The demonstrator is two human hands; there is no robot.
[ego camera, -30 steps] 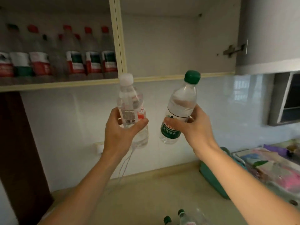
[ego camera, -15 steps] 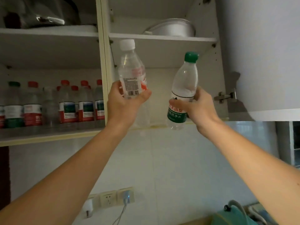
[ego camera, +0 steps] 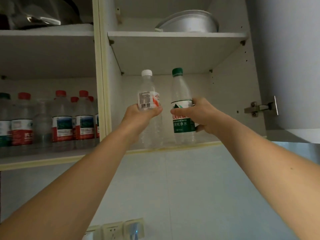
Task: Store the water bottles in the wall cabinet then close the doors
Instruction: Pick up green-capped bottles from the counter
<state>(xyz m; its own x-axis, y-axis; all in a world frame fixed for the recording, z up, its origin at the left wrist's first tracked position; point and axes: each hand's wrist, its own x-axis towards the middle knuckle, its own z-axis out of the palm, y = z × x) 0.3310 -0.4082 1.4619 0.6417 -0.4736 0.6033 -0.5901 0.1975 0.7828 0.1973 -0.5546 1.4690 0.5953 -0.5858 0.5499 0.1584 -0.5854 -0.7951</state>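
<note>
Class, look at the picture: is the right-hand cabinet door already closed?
No: the cabinet door stands swung open on its hinge, leaving the compartment with both held bottles exposed.

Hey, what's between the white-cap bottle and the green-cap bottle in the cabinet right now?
Nothing. In the head view only bare cabinet back wall shows between the white-cap bottle and the green-cap bottle; the thumbs gripping them nearly meet lower down.

I see clear glossy plastic bottles (ego camera: 183, 108), a dull metal basin (ego camera: 188, 23), matt white shelves (ego camera: 173, 34), glossy wall tiles (ego camera: 190, 187).
</note>
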